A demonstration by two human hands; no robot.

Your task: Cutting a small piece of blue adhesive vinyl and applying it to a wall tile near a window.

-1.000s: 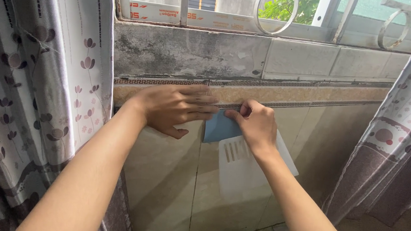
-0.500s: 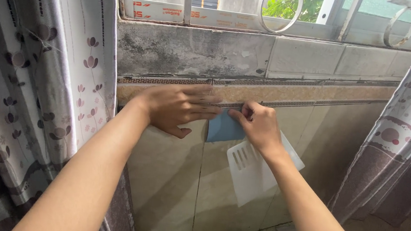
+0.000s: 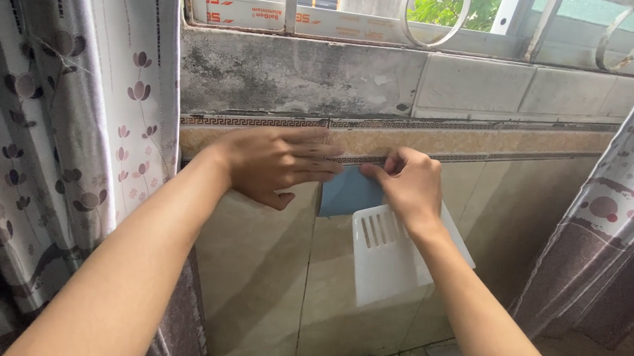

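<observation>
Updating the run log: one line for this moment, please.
left hand: flat on tiled wall | right hand: pinching blue sheet | white slotted plastic piece: below right hand

Home room: floral curtains [image 3: 87,130], tiled wall [image 3: 257,271], barred window [image 3: 435,14]

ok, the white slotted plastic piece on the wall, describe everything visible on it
The white slotted plastic piece looks like a flat, thin moulded panel with a row of narrow vertical slots near its upper left. It sits tilted against the beige tiled wall, below the patterned border strip. Its top joins a blue rectangular backing pressed to the tile. The right hand covers its upper edge and the forearm crosses its right side; the left hand lies flat on the wall beside the backing. How it is fixed is hidden.
</observation>
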